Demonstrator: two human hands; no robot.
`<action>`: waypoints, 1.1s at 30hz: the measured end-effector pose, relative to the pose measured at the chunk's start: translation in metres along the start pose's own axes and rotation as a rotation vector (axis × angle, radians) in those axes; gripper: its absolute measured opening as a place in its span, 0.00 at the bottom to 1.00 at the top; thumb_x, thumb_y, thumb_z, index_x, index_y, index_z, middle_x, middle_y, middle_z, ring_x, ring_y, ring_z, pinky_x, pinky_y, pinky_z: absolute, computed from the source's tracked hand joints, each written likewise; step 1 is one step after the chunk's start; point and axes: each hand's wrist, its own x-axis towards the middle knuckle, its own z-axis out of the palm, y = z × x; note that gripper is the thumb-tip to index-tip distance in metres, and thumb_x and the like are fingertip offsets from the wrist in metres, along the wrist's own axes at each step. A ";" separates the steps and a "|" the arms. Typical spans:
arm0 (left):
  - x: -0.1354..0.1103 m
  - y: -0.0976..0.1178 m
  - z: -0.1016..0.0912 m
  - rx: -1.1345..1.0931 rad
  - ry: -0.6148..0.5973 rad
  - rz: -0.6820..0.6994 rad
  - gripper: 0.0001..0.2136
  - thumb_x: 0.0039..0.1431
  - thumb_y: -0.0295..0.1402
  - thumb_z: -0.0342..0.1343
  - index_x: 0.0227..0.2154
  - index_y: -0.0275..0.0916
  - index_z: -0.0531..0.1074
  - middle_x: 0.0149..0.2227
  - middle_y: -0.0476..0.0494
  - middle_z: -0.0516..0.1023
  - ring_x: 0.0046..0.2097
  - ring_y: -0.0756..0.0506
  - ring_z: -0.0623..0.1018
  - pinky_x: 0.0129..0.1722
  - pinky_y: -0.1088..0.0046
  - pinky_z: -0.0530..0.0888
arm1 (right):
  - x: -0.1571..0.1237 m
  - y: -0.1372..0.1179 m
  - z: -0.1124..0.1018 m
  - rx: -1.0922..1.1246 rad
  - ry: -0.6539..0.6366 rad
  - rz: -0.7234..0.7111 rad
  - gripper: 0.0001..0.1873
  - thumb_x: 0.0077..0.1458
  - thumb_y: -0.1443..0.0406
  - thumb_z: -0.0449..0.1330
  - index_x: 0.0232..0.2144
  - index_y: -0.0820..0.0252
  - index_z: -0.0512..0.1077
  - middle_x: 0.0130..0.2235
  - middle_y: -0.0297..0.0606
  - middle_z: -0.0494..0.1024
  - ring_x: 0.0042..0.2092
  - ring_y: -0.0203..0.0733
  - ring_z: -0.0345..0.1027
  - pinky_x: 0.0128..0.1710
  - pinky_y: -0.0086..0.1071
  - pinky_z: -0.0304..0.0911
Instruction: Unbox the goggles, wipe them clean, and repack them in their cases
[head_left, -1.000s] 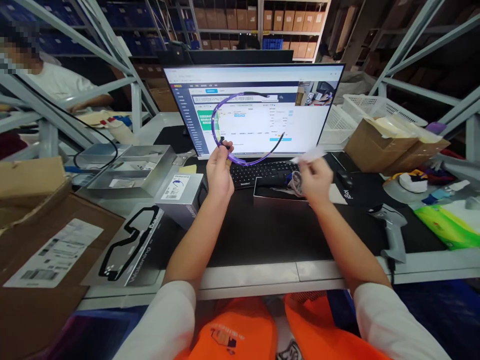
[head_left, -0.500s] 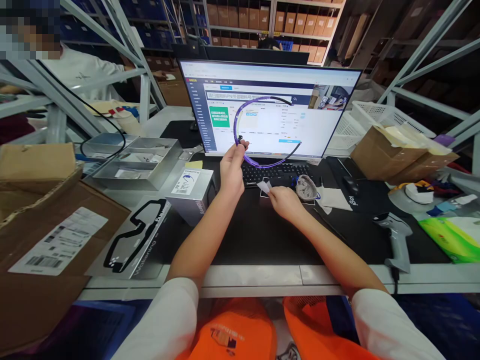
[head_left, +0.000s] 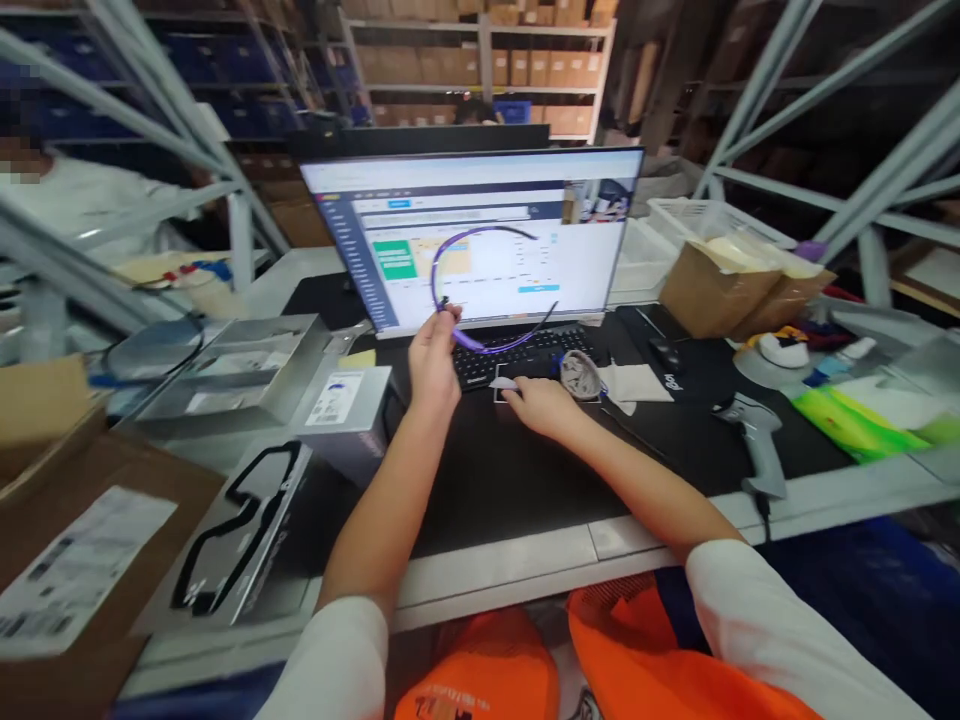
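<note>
My left hand (head_left: 435, 362) is closed on a pair of purple glasses (head_left: 436, 262), gripped by the frame and held up in front of the monitor (head_left: 480, 190). Their dark-tipped temples point right. My right hand (head_left: 543, 405) pinches a small whitish slip (head_left: 504, 383) low over the desk mat, near the keyboard (head_left: 480, 372). Just beyond that hand lies a rolled grey cloth-like piece (head_left: 580, 374), next to a flat white pouch (head_left: 634, 383). A silver product box (head_left: 345, 410) with a white label stands left of my left forearm.
On the left are an open cardboard box (head_left: 82, 530), a box lid with a goggle outline (head_left: 240, 530) and an open grey box (head_left: 247, 375). A scanner (head_left: 757, 440), mouse (head_left: 663, 352) and brown cartons (head_left: 720, 290) sit to the right. Another person (head_left: 82, 200) is at far left.
The whole view has shifted and blurred, with the desk things appearing further left. Both hands keep their holds; the slip sits lower and flatter in my right hand.
</note>
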 end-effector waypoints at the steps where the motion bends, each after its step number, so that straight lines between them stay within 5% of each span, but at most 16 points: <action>1: 0.000 0.000 0.001 -0.015 -0.003 0.002 0.13 0.51 0.40 0.71 0.34 0.37 0.80 0.37 0.45 0.83 0.41 0.51 0.81 0.50 0.70 0.74 | -0.001 -0.001 0.000 0.004 0.028 0.013 0.27 0.73 0.53 0.44 0.48 0.69 0.75 0.45 0.57 0.80 0.47 0.56 0.76 0.46 0.41 0.64; 8: 0.005 -0.001 0.005 -0.011 -0.016 0.024 0.13 0.52 0.37 0.69 0.35 0.35 0.77 0.37 0.47 0.80 0.42 0.50 0.80 0.57 0.67 0.74 | 0.002 0.007 -0.010 0.057 0.118 0.025 0.15 0.70 0.63 0.51 0.44 0.68 0.75 0.40 0.50 0.80 0.42 0.46 0.72 0.41 0.34 0.62; 14: 0.006 0.001 0.003 0.102 -0.022 -0.009 0.09 0.55 0.37 0.65 0.36 0.39 0.76 0.41 0.48 0.78 0.44 0.49 0.81 0.64 0.59 0.71 | -0.010 0.004 -0.034 0.123 0.050 0.012 0.14 0.66 0.60 0.59 0.46 0.68 0.73 0.36 0.47 0.81 0.32 0.46 0.73 0.29 0.33 0.61; 21: 0.015 0.001 -0.001 0.153 -0.018 -0.209 0.09 0.63 0.43 0.56 0.35 0.44 0.73 0.51 0.49 0.76 0.56 0.48 0.77 0.68 0.63 0.65 | -0.063 0.013 -0.070 0.128 0.004 -0.091 0.22 0.66 0.55 0.58 0.52 0.67 0.72 0.46 0.51 0.82 0.45 0.54 0.78 0.38 0.37 0.70; 26: 0.014 -0.002 -0.001 0.134 -0.019 -0.209 0.11 0.57 0.45 0.62 0.33 0.44 0.74 0.49 0.51 0.78 0.58 0.45 0.75 0.69 0.61 0.62 | -0.136 0.065 -0.087 0.230 0.028 -0.074 0.24 0.66 0.52 0.57 0.58 0.56 0.74 0.51 0.41 0.82 0.52 0.53 0.76 0.50 0.41 0.70; 33: 0.010 -0.006 0.007 0.148 0.026 -0.258 0.09 0.49 0.43 0.66 0.30 0.49 0.76 0.44 0.57 0.80 0.59 0.43 0.75 0.68 0.60 0.63 | -0.256 0.194 -0.092 0.330 0.353 0.564 0.21 0.63 0.56 0.56 0.51 0.59 0.79 0.47 0.42 0.83 0.48 0.50 0.78 0.52 0.41 0.70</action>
